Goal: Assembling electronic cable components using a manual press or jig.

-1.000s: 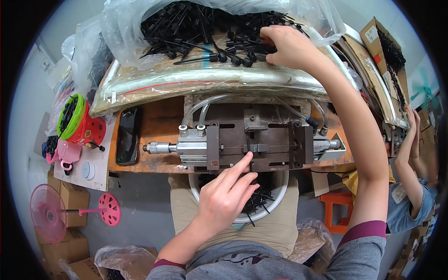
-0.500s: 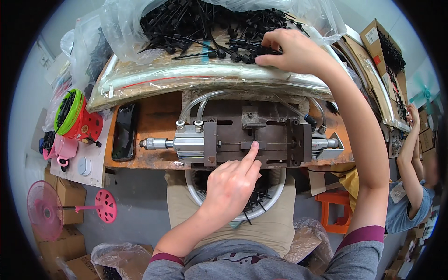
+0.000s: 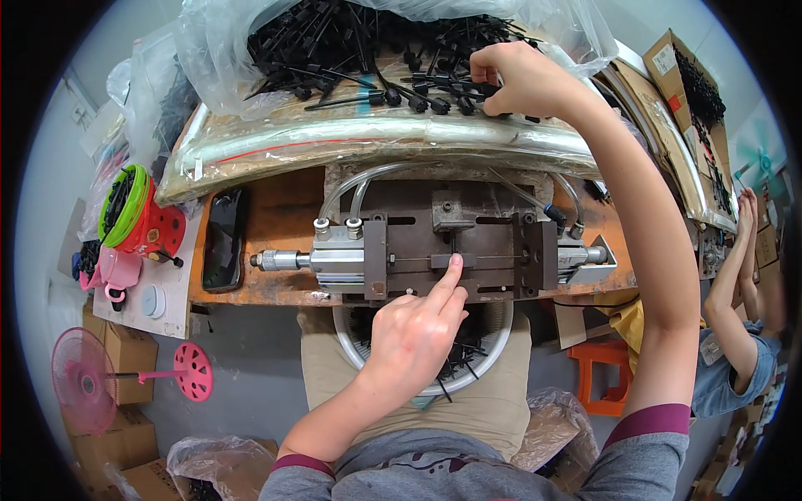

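My left hand [image 3: 415,334] has its index finger stretched out, its tip on a small dark block [image 3: 452,260] in the middle of a metal fixture [image 3: 413,200]. Its other fingers are bent, and I see nothing in them. My right hand [image 3: 530,83] reaches to the right front of a heap of black plastic parts [image 3: 326,50] with thin stems. Thumb and forefinger are curved and apart, close around some of the parts; no part is clearly gripped. Silver cylinders [image 3: 338,255] with clear hoses flank the fixture.
A plastic-wrapped ledge [image 3: 376,138] carries the heap. A black phone [image 3: 224,238] lies left of the fixture, beside a red-and-green bucket [image 3: 150,219]. Below sits a white-rimmed basket [image 3: 504,334] between my legs. At the right edge another person's arms [image 3: 735,267] are raised.
My right hand has shifted slightly right at the heap, its thumb drawn back nearer the forefinger. Several black parts in front now show more. My left hand keeps its place.
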A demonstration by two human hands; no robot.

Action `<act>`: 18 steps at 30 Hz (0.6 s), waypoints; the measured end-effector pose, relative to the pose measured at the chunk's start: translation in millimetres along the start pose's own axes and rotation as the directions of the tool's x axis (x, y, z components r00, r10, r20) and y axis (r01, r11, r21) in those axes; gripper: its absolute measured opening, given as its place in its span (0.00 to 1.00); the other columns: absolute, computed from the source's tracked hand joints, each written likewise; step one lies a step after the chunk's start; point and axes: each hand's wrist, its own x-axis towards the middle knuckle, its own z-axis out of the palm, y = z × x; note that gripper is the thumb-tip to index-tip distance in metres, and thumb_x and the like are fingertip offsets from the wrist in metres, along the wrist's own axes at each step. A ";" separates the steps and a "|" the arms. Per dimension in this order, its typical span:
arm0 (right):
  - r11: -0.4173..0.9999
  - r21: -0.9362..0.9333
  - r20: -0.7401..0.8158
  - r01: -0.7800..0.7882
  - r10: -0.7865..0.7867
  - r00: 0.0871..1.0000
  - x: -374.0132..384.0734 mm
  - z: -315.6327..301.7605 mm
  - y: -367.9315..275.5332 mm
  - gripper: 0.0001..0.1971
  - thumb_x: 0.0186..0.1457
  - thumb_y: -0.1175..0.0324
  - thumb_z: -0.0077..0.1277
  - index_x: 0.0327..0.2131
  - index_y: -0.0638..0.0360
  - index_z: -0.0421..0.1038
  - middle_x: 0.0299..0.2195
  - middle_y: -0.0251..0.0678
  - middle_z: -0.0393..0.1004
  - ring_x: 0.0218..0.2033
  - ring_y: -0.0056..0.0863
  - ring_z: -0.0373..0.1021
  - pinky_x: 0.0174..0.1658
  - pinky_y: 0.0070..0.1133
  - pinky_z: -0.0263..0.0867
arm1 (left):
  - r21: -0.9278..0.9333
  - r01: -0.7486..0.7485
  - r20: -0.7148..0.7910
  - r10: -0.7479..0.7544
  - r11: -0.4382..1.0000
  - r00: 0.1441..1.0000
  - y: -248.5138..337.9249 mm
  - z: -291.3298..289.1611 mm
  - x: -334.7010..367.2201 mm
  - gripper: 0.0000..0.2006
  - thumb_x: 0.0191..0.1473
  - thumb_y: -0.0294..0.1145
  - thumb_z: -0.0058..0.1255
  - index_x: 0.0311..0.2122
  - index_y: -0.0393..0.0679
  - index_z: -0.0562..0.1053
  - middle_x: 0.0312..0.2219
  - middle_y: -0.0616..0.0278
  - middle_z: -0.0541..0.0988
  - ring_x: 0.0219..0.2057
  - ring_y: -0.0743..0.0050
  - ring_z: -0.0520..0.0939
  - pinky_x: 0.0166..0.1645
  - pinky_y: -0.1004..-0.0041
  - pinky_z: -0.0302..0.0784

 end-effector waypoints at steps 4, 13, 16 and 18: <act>0.997 -0.075 -0.091 -0.011 0.004 0.996 -3.8 1.1 -2.4 0.20 0.37 0.68 0.61 0.38 0.62 0.75 0.32 0.43 0.76 0.35 0.38 0.73 0.40 0.28 0.70 | 0.002 0.000 0.010 0.000 1.000 1.000 -1.3 -1.6 -0.1 0.11 0.41 0.30 0.65 0.32 0.42 0.76 0.49 0.57 0.79 0.19 0.66 0.80 0.27 0.74 0.76; 0.867 0.432 -0.010 -0.250 0.281 0.960 -8.3 -18.4 29.2 0.12 0.47 0.65 0.61 0.34 0.62 0.76 0.27 0.29 0.75 0.20 0.14 0.68 0.24 0.15 0.64 | -0.008 -0.007 0.009 0.007 1.000 1.000 -3.0 -2.6 -1.4 0.11 0.42 0.30 0.65 0.32 0.41 0.76 0.49 0.57 0.79 0.20 0.66 0.80 0.27 0.75 0.76; 0.788 0.551 -0.020 -0.275 0.342 0.939 -14.3 -22.0 48.6 0.13 0.48 0.62 0.63 0.34 0.59 0.77 0.27 0.29 0.75 0.21 0.14 0.70 0.26 0.15 0.66 | -0.062 -0.022 0.027 0.023 0.998 0.999 -2.6 -6.8 -4.0 0.11 0.42 0.30 0.64 0.32 0.41 0.76 0.49 0.56 0.79 0.20 0.66 0.81 0.27 0.74 0.76; 0.762 0.606 -0.067 -0.229 0.335 0.940 -21.1 -24.5 54.2 0.16 0.49 0.59 0.64 0.36 0.59 0.77 0.28 0.29 0.75 0.26 0.14 0.72 0.30 0.14 0.69 | -0.114 -0.020 0.042 0.025 0.993 0.999 -1.4 -12.6 -9.8 0.11 0.42 0.30 0.64 0.32 0.40 0.77 0.49 0.56 0.79 0.20 0.67 0.80 0.27 0.75 0.76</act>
